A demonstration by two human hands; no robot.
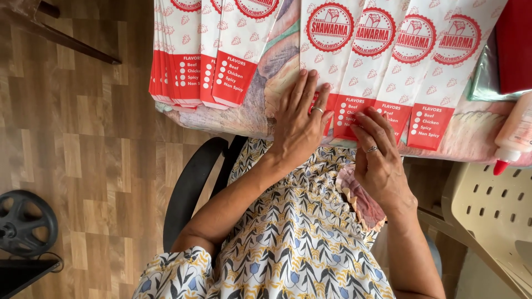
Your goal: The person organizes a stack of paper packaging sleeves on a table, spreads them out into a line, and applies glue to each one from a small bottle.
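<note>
My left hand [299, 119] lies flat, palm down, fingers spread and released, grasping nothing, on the near end of a long white-and-red printed paper sleeve [327, 50] at the table edge. There is a ring on one finger of that hand. My right hand [379, 155] is just beside it, fingers loosely curled, fingertips [363, 113] touching the red lower end of the next paper sleeve [360, 105]; cannot tell if it's pinching the edge or only resting on it. There is a ring on that hand too. The sleeves here lie in an overlapping fan of four [410, 61], red ends toward me, hanging slightly over the edge. A second stack of the same sleeves [194, 61] sits well apart to the left, also fanned. All of them rest on a table covered with a pale patterned plastic cloth [260, 105]. At the right edge a soft squeeze bottle with a red nozzle [515, 135] lies on the table, nozzle pointing down past the edge. A beige perforated plastic chair [493, 216] is below it. Under me there is a black chair backrest [191, 185] and a wood-pattern floor [83, 138]. A black wheel-shaped object [25, 221] is on the floor at far left.
</note>
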